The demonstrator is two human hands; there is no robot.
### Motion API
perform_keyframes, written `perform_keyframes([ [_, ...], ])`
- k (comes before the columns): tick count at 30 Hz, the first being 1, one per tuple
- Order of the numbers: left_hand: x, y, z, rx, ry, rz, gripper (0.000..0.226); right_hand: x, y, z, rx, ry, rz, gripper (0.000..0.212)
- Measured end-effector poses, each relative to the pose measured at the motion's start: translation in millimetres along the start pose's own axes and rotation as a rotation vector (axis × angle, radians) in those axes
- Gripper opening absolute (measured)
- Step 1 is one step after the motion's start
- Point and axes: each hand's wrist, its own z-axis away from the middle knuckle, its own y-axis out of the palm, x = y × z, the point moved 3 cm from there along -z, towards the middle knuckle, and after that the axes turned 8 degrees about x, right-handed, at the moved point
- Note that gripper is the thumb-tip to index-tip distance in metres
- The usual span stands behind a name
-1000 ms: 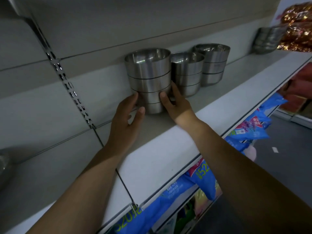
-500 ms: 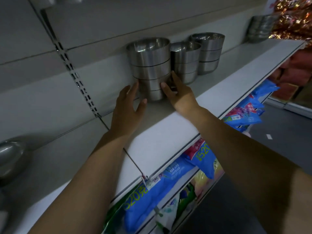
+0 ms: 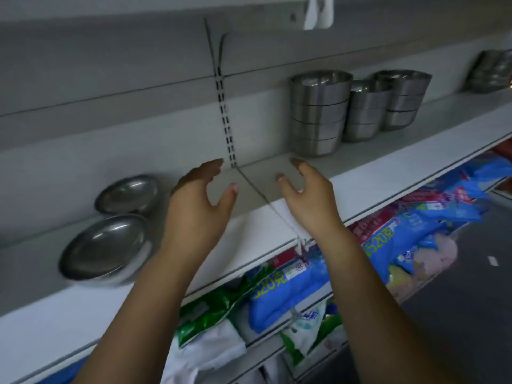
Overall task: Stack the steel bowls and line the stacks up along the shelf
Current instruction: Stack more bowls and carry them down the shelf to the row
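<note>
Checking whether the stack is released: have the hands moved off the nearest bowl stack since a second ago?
Yes. Both the left hand and right hand have drawn back toward the shelf's front edge, clear of the nearest bowl stack.

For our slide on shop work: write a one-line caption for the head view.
Both empty hands, left and right, hover open above the shelf between three bowl stacks and two loose bowls.
</note>
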Motion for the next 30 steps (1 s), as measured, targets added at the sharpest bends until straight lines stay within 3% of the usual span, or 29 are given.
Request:
perform_keyframes([
  [8,65,-126,88,-0.181,-0.058,-0.079,0.039,89,109,73,0.246,-0.085,-0.137,0.052],
  [11,98,-144,119,-0.171,-0.168,-0.086,0.058,113,141,98,0.336,-0.081,-0.151,0.054],
  [16,141,-157,155,-0.052,-0.330,0.081,0.098,134,178,125,0.345,-0.049,-0.171,0.035],
  [23,177,-170,160,0.043,-0.348,0.253,0.129,155,204,143,0.485,-0.061,-0.231,0.045],
  [26,188,-175,151,0.013,-0.343,0.298,0.142,158,209,137,0.486,-0.089,-0.191,0.037],
  [30,202,-177,148,-0.066,-0.367,0.386,0.138,149,203,103,0.323,-0.090,-0.114,0.021],
])
